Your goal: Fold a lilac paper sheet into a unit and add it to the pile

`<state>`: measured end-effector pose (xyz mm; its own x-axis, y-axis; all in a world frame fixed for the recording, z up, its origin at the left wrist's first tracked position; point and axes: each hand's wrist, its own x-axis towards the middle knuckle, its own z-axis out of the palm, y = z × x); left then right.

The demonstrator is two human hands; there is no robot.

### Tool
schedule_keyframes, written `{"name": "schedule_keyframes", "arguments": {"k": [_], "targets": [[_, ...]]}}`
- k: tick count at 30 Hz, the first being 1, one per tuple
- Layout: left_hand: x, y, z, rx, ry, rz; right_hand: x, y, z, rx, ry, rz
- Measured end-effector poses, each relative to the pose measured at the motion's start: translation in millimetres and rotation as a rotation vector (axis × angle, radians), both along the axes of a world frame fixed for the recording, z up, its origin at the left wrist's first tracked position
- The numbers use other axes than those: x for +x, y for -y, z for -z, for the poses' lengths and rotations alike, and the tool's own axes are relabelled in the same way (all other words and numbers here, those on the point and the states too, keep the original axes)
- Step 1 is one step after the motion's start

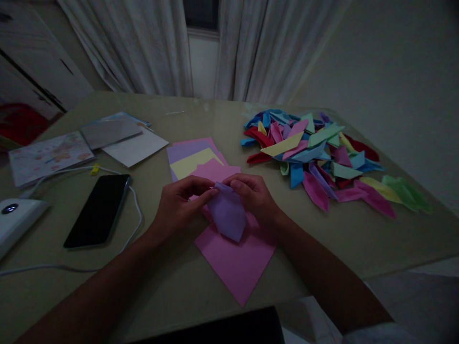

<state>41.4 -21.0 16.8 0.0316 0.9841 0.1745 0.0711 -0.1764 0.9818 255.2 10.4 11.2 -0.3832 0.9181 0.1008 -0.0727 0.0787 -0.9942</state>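
Between my two hands is a partly folded piece of purple paper (227, 215), its pointed end toward me. My left hand (182, 198) pinches its upper left corner between thumb and fingers. On the upper right edge, my right hand (254, 193) grips the same paper, thumb on top. Beneath it lies a pink paper sheet (236, 267), one corner pointing at the table's front edge. Just beyond my hands, a yellow sheet (195, 161) and a lilac sheet (186, 149) overlap with more pink sheets, partly hidden by my fingers.
A heap of folded colored papers (304, 143) spreads over the table's right side. To the left lie a black-screened phone (98, 210), a white cable (138, 210), a white device (17, 220), a floral-printed packet (52, 155) and white cards (136, 145). Curtains (143, 48) hang behind the table.
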Motion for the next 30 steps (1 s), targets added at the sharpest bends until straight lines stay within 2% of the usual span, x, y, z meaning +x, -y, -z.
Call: {"name": "schedule_keyframes", "arguments": {"k": [6, 10, 16, 19, 22, 25, 27, 30], "targets": [[0, -1, 0.0, -0.075, 0.046, 0.049, 1, -1, -1.1, 0.07, 0.108, 0.058], [4, -2, -1.4, -0.099, 0.1, 0.036, -1, 0, -1.9, 0.143, 0.16, 0.035], [3, -3, 2.5, -0.162, 0.113, -0.054, -2, 3, -2.1, 0.126, 0.199, 0.082], [1, -4, 6.1, -0.203, 0.123, -0.012, -3, 2, -1.5, 0.132, 0.192, 0.119], [1, -5, 8.2, -0.256, 0.14, 0.002, -3, -1, 0.0, 0.035, 0.102, 0.125], [0, -9, 8.7, -0.196, 0.156, -0.169, -1, -5, 2.0, -0.139, 0.0, 0.031], [-2, -13, 9.2, -0.138, 0.182, -0.301, 0, -7, 3.9, -0.196, -0.05, -0.026], [-5, -18, 11.8, -0.107, 0.248, -0.37, 0, -11, 8.4, -0.169, -0.081, 0.047]]}}
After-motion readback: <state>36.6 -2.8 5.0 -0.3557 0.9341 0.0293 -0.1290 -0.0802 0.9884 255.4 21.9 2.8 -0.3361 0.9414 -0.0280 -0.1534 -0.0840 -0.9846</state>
